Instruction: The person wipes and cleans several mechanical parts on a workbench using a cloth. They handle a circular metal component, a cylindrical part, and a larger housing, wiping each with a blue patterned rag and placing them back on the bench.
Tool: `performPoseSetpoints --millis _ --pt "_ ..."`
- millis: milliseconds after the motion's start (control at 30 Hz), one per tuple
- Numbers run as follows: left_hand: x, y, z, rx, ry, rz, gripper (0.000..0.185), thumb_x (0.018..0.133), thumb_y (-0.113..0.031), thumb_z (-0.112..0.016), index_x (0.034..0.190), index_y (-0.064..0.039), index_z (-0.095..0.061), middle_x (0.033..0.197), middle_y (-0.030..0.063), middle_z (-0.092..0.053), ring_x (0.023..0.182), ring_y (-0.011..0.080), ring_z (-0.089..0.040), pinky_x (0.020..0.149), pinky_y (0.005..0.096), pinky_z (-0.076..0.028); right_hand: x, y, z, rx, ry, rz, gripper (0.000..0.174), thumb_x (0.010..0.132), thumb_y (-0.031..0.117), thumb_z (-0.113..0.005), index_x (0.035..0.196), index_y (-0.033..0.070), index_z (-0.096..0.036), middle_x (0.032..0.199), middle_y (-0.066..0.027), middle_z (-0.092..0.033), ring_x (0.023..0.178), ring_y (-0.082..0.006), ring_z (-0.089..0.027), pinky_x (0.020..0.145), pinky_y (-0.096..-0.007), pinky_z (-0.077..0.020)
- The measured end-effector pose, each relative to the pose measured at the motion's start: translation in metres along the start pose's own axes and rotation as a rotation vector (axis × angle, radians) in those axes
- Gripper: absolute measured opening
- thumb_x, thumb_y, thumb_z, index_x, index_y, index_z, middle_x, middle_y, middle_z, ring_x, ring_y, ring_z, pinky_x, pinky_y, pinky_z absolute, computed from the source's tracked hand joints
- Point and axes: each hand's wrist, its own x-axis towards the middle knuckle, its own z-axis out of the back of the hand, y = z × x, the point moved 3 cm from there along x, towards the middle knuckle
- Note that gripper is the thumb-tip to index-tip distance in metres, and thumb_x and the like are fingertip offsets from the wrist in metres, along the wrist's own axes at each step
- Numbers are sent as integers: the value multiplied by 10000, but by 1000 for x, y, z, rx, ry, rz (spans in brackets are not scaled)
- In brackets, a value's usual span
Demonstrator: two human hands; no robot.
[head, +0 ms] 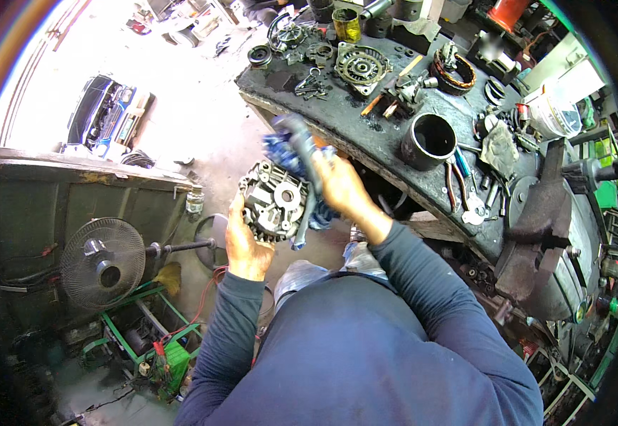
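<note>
My left hand grips the lower left edge of an alternator end housing, a grey cast-metal part with a round central bore. At its right side my right hand is closed on a blue patterned cloth with a dark grey strip, blurred at its upper end. Cloth and housing overlap in the picture; whether they touch is hard to tell. On the workbench beyond lie another alternator housing, a stator ring with copper windings, a dark metal cylinder and pliers.
The workbench runs diagonally from upper left to right, its edge close to my right forearm. A large bench vise stands at its right end. A pedestal fan is at left, above a green metal frame. A white bucket sits upper right.
</note>
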Motion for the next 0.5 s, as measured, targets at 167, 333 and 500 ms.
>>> performPoseSetpoints --millis 167,333,500 --pt "2 -1 -1 116 -28 -119 466 1055 -363 -524 1390 -51 -611 1308 91 -699 1175 256 -692 1024 429 -557 16 -7 69 493 -226 -251 497 1089 425 -503 1205 -14 -702 1085 -159 -750 978 -246 -709 896 -386 -543" --pt "26 -1 -34 495 124 -295 316 1008 -253 -632 1200 -10 -696 1004 44 -719 848 160 -694 780 311 -570 12 24 39 -72 -99 514 388 1043 337 -566 1184 -8 -674 1111 -244 -715 1030 -463 -666 935 -541 -522" --pt "25 -28 -61 985 215 -531 288 1004 -280 -675 959 3 -712 825 -37 -644 732 63 -539 669 239 -443 46 7 66 127 -185 -65 596 1102 482 -433 883 6 -717 754 -201 -674 740 -332 -678 744 -490 -520"
